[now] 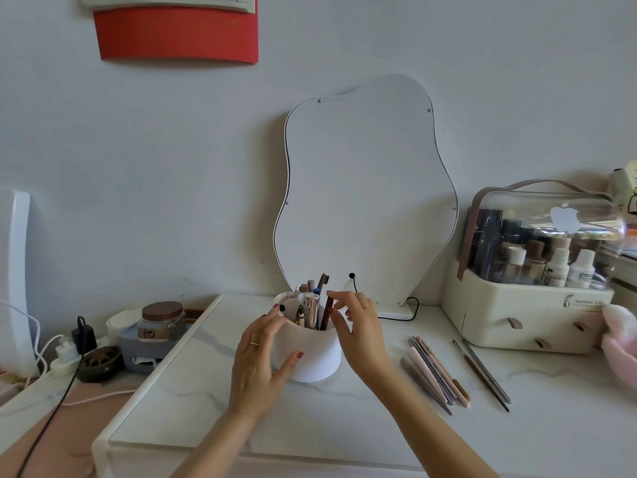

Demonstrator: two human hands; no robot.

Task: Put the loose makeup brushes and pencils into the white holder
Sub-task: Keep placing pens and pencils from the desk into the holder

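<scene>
The white holder (312, 357) stands mid-table in front of the mirror, with several pencils, a silver tube (312, 310) and brushes upright inside. My left hand (258, 357) wraps its left side, thumb on the front wall and fingers at the rim. At the right rim, my right hand (358, 326) pinches the top of a dark brown pencil (326, 315) that stands inside the holder. A bundle of loose pencils and brushes (436, 372) lies on the table to the right. Two thin dark brushes (482, 374) lie beyond it.
A wavy mirror (365, 188) leans on the wall behind the holder, its black cable trailing right. A cream cosmetics organizer (524, 315) with bottles stands at the right, something pink and fluffy (620, 336) beside it. Left of the table sit a jar (162, 320), plugs and cables.
</scene>
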